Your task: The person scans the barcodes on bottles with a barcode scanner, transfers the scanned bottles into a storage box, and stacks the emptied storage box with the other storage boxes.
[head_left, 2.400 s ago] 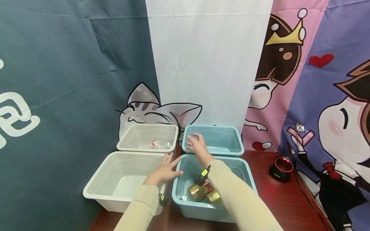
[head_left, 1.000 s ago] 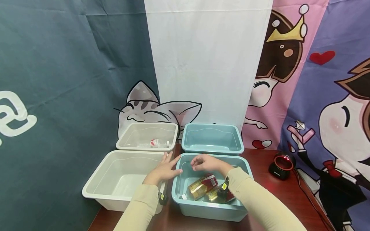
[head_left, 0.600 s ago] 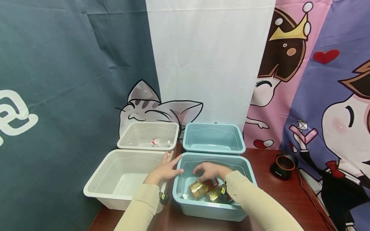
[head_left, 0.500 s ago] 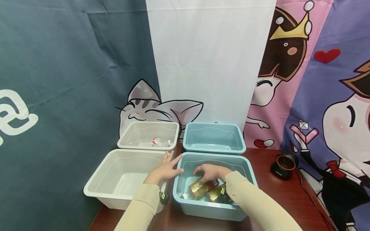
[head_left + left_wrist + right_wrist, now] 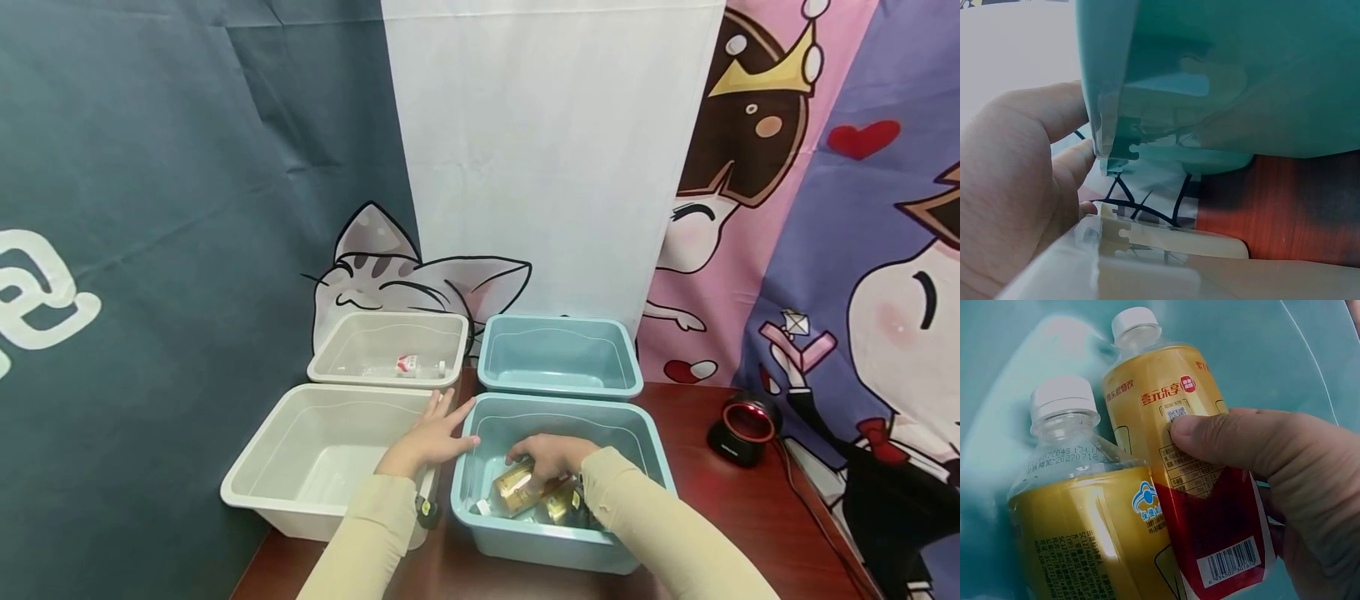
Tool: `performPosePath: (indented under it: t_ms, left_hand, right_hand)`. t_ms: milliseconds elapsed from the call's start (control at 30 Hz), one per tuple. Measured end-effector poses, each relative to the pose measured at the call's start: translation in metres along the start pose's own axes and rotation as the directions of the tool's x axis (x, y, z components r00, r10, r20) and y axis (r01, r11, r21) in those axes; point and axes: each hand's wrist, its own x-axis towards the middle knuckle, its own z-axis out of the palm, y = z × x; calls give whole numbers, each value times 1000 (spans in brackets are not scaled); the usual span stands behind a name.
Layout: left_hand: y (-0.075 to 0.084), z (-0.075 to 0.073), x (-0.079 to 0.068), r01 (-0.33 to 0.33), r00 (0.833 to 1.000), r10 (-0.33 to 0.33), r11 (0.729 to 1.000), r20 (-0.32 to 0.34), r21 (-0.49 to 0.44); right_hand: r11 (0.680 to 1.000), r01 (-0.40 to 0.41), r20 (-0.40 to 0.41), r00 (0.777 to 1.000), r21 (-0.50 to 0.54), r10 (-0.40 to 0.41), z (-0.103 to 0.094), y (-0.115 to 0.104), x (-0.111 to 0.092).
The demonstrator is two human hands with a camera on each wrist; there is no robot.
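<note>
Inside the front blue bin (image 5: 551, 542), my right hand (image 5: 553, 455) grips a plastic bottle (image 5: 514, 488) with a gold and red label. The right wrist view shows my thumb (image 5: 1204, 434) pressed on that bottle's label, with the other fingers mostly hidden behind it. A second gold-labelled bottle (image 5: 1079, 531) with a white cap lies right beside it. My left hand (image 5: 426, 442) is spread over the gap between the front blue bin and the front white bin (image 5: 281, 510). In the left wrist view, its fingers (image 5: 1063, 106) touch the bins' rims.
Behind stand a smaller white bin (image 5: 337, 377), holding a clear bottle (image 5: 408, 366) with a red-and-white label, and a smaller blue bin (image 5: 558, 392). A black device (image 5: 742, 429) with a red-lit ring and a cable sits on the reddish table (image 5: 720, 500) at right. A printed curtain hangs behind.
My right hand has come back from over the rear blue bin, gone down into the front blue bin and taken hold of the gold and red bottle. My left hand stays in place.
</note>
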Motion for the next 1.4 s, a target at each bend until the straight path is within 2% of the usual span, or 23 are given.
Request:
performPosePath:
  t_ms: [300,567,833,1067,1267,1400]
  left_hand:
    - [5,-1,-1,-3,1000,3,1000,6,25]
    - [8,0,-2,-2,1000,2,1000,4,26]
    - [10,-1,-2,0,1000,0,1000,1,25]
    - [11,1,-3,12,1000,-12,1000,8,12]
    - [10,1,-3,2,1000,-2,1000,-8,-17]
    - [11,-1,-5,37,999,-37,998,-8,-60]
  right_hand:
    - [998,-35,39,999,47,33,5,4,-5]
    - [999,-37,20,999,37,36,3,5,-10]
    - [997,-20,8,1000,72,19,0,8,-11]
    - [997,64,-35,997,37,-63,-11,9,-14]
    - [983,161,-72,985,88,-155,-26,8,-20]
    - [974,193,-110,977,118,-181,-31,9,-24]
